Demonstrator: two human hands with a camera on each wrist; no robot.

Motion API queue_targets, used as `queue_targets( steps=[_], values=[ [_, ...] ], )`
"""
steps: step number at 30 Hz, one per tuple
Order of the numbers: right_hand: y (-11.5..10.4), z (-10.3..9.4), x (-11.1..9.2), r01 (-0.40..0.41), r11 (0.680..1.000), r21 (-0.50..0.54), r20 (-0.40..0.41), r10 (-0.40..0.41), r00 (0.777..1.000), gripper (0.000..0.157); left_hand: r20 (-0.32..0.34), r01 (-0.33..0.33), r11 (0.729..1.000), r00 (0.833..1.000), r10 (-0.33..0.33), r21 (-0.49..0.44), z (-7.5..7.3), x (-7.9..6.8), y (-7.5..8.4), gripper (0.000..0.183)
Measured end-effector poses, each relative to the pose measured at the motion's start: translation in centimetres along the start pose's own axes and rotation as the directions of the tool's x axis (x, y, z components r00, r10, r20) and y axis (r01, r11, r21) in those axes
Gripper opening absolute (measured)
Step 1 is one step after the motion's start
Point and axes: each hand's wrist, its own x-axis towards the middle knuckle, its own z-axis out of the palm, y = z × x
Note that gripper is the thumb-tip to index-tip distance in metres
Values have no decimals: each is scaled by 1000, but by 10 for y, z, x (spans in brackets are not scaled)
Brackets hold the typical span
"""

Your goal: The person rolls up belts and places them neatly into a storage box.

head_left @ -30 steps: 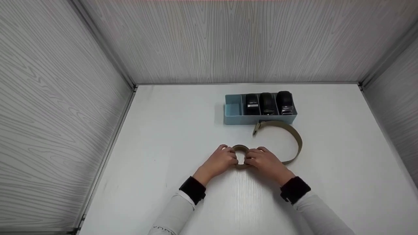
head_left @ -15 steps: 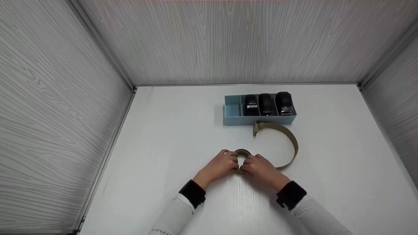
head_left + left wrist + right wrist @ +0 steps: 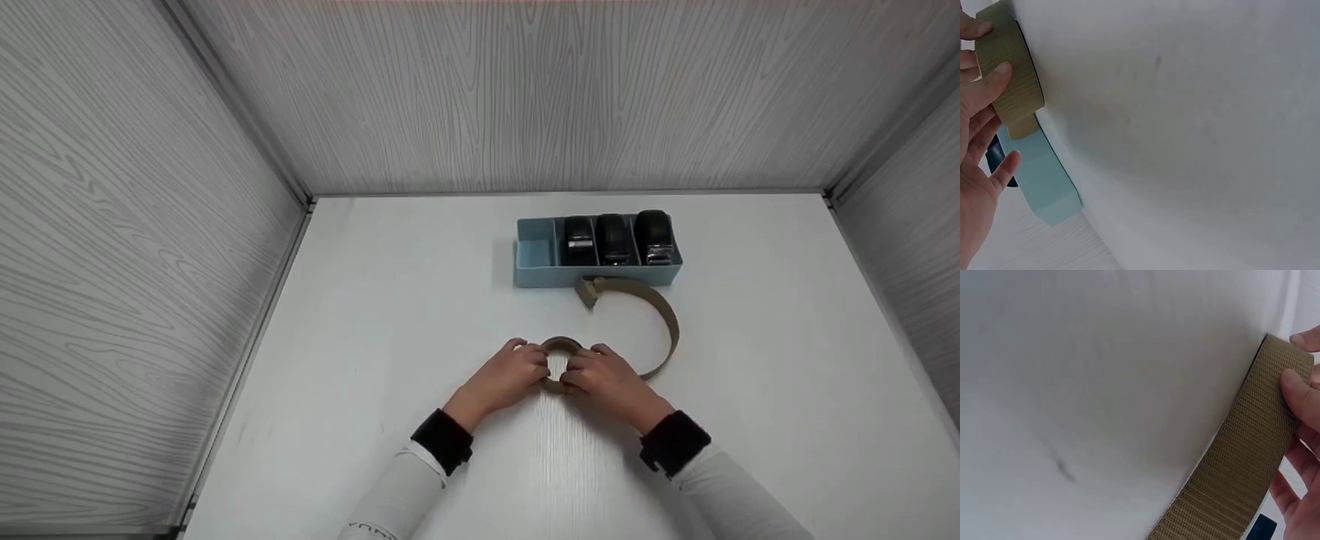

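Observation:
A khaki woven belt [image 3: 664, 307] stands on its edge on the white table, one part wound into a small ring and the rest curving out to the right and back. Its buckle end [image 3: 588, 292] lies just before the blue box. My left hand [image 3: 510, 377] grips the ring's left side; in the left wrist view the thumb lies on the webbing [image 3: 1013, 73]. On the ring's right side my right hand [image 3: 611, 384] pinches the belt, thumb on the ribbed strap [image 3: 1241, 444] in the right wrist view. The fingers partly hide the ring.
Behind the belt stands a light blue divided box [image 3: 551, 277]. Three of its compartments hold dark rolled belts [image 3: 615, 240]; the left one shows a bare bottom. Grey wood-grain panels [image 3: 487, 97] enclose the table [image 3: 360, 315] at the back and sides.
The belt's loose curve has drawn inward to the left, and its buckle end has turned slightly. Both hands came closer together around the ring, then parted a little.

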Motion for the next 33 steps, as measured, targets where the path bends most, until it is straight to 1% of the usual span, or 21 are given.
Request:
queue_targets(
  steps=[3,8,12,14,17,19,24,26,28,33],
  values=[
    [-4,2,2,-27,999,-34,-26,26,999,4,-37,17,1000,999,-17,5,1,2,5,9],
    [-8,3,6,-74,997,-24,-50,73,996,8,-76,59,997,996,-55,48,6,4,11,11],
    [-8,2,7,-117,993,-5,-44,117,992,12,-107,68,994,992,-58,83,11,5,14,11],
    [-8,2,7,-120,993,7,-33,121,992,12,-116,65,994,992,-54,93,12,6,13,12],
    [-5,2,4,-95,995,22,-21,96,995,9,-104,56,995,994,-47,87,11,6,11,14],
    [0,0,2,-68,997,35,-21,69,997,7,-80,48,996,996,-42,81,9,7,9,14],
    [14,-6,-3,-30,999,44,-29,32,999,16,-33,45,998,999,-43,48,7,9,4,5],
    [17,-7,-4,-35,999,41,-17,35,999,18,-28,43,999,999,-43,27,6,9,3,2],
    [18,-8,-4,-49,998,34,11,49,999,18,-23,45,999,999,-44,8,5,8,3,4],
    [17,-10,-6,-148,987,67,60,144,988,35,-20,73,997,997,-73,4,5,6,1,12]
  ],
)
